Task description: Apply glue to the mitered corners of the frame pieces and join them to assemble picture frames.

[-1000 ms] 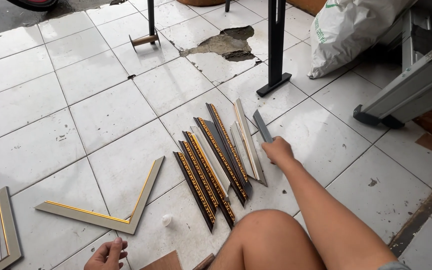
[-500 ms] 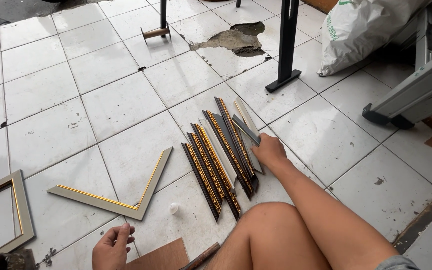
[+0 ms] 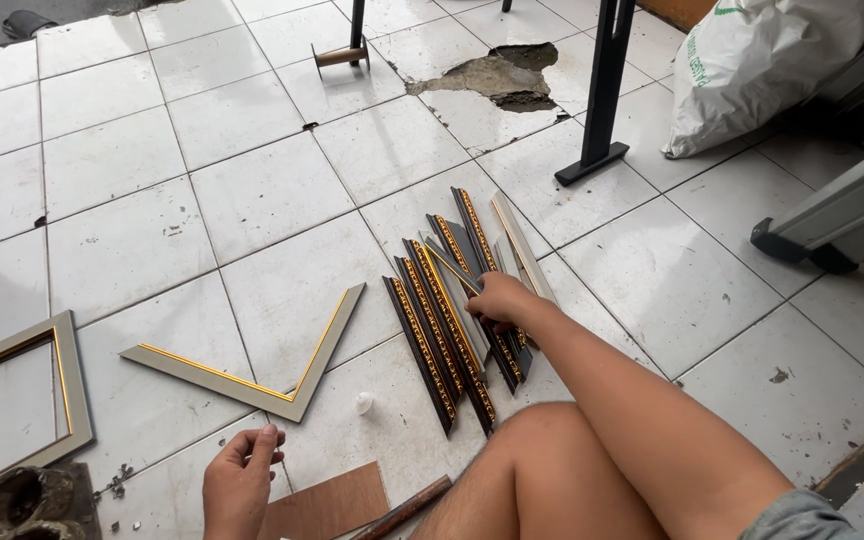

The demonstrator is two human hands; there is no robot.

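My right hand (image 3: 499, 297) is resting on the pile of dark gold-trimmed frame strips (image 3: 442, 320) on the tiled floor (image 3: 272, 190), fingers closing on one grey strip. Left of the pile, my left hand (image 3: 239, 480) is hovering half-curled, holding nothing, just below the L-shaped frame corner (image 3: 262, 375).

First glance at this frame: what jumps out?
A fan of dark, gold-trimmed frame strips lies mid-floor, with the right hand resting on a pale strip among them. Left of it lies a pale V-shaped frame corner; the left hand hovers near the bottom edge.
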